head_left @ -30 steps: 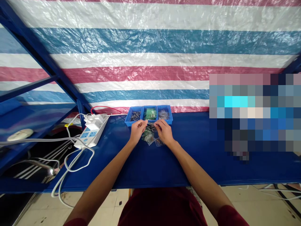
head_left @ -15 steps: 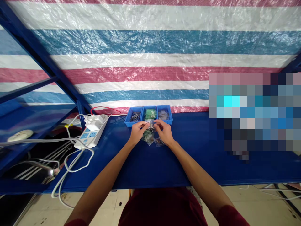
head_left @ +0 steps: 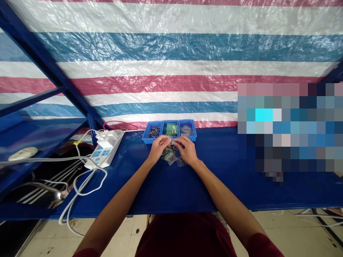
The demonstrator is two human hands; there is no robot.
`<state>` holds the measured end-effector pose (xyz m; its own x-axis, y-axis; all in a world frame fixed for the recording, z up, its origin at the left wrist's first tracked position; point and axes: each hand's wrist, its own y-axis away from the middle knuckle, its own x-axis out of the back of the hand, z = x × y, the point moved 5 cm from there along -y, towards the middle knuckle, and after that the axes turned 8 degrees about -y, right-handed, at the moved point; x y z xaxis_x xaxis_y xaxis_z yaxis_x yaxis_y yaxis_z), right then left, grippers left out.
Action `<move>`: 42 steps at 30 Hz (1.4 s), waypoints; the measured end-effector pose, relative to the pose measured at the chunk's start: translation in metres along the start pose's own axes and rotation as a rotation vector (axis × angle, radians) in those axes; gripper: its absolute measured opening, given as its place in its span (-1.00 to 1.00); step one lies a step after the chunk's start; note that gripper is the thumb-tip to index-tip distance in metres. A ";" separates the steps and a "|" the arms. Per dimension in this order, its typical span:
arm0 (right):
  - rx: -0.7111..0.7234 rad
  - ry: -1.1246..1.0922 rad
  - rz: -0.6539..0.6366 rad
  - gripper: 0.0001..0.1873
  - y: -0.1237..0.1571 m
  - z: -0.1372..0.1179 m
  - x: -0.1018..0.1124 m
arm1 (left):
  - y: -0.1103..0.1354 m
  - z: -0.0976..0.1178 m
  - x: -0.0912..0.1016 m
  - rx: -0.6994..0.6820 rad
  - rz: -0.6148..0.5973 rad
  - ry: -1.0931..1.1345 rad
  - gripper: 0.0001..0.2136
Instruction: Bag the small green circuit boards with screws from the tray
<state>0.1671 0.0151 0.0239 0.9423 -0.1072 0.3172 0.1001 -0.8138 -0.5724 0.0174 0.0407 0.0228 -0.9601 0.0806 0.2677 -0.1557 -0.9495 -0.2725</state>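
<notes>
Between my fingertips is a small clear plastic bag [head_left: 173, 142], held up just in front of the bins. My left hand [head_left: 158, 147] pinches its left side, while my right hand [head_left: 187, 148] pinches its right side. Below the hands, several clear bags with green and grey contents [head_left: 169, 157] lie on the table. Another clear bag [head_left: 181, 161] with small dark pieces rests by my right wrist. Behind stand three joined blue bins: metal screws [head_left: 154, 132] in the left one, green packets [head_left: 170, 129] in the middle, clear bags [head_left: 187, 130] in the right.
A white power strip [head_left: 104, 151] with plugs and looping white cables [head_left: 77, 189] occupies the left of the blue table [head_left: 171, 192]. A striped plastic sheet [head_left: 171, 46] hangs behind. A blue frame post [head_left: 45, 60] slants at left. The right side is pixelated.
Both hands stay in nearly the same place with small finger movements. The held bag is tilted and more covered by the fingers now.
</notes>
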 end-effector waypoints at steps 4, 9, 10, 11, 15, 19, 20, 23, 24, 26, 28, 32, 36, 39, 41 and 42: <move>-0.055 -0.022 0.047 -0.75 -0.001 0.001 0.003 | -0.002 0.001 0.003 -0.041 0.039 -0.007 -0.62; -0.091 -0.102 0.056 -0.72 -0.002 0.003 0.004 | -0.002 -0.001 -0.001 -0.062 -0.036 -0.065 -0.65; -0.096 -0.109 0.050 -0.71 -0.002 0.003 0.003 | -0.001 -0.001 -0.002 -0.056 -0.045 -0.065 -0.66; -0.099 -0.110 0.045 -0.70 -0.002 0.004 0.003 | -0.001 -0.002 -0.002 -0.049 -0.044 -0.057 -0.67; -0.073 -0.107 0.061 -0.70 -0.001 0.003 0.003 | 0.000 -0.001 0.001 -0.009 -0.002 0.025 -0.67; 0.008 -0.053 0.020 -0.57 0.001 0.001 0.001 | 0.000 0.000 0.000 0.036 -0.023 0.125 -0.53; 0.019 -0.025 0.002 -0.56 0.001 0.001 0.000 | 0.000 0.001 -0.001 0.040 -0.042 0.150 -0.51; 0.032 0.041 -0.007 -0.67 0.001 0.003 -0.002 | 0.001 0.002 -0.006 0.043 -0.104 0.192 -0.56; 0.030 0.048 0.011 -0.72 0.001 0.003 -0.001 | 0.002 0.002 -0.007 0.042 -0.118 0.190 -0.61; 0.017 0.040 0.051 -0.76 0.000 0.004 0.000 | 0.002 0.003 -0.008 0.024 -0.126 0.163 -0.64; -0.012 0.007 0.066 -0.76 -0.001 0.006 0.001 | 0.001 0.002 -0.006 -0.004 -0.110 0.097 -0.63; -0.123 -0.073 0.078 -0.78 -0.001 0.009 0.001 | -0.001 -0.002 -0.002 -0.007 -0.035 -0.006 -0.69; -0.099 -0.173 0.058 -0.70 0.000 0.004 0.001 | -0.001 -0.005 -0.003 0.059 -0.054 0.068 -0.72; 0.018 -0.162 0.027 -0.68 0.000 -0.002 0.001 | 0.000 -0.004 -0.004 0.099 -0.058 0.177 -0.73; 0.049 -0.111 0.035 -0.72 0.000 -0.003 0.001 | 0.000 -0.004 -0.004 0.121 -0.064 0.228 -0.67; 0.050 -0.086 0.044 -0.75 0.000 -0.002 0.001 | 0.000 -0.004 -0.005 0.128 -0.073 0.238 -0.64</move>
<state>0.1676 0.0138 0.0263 0.9699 -0.0911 0.2260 0.0717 -0.7798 -0.6219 0.0210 0.0412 0.0183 -0.9774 0.2046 0.0540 -0.2102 -0.9679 -0.1376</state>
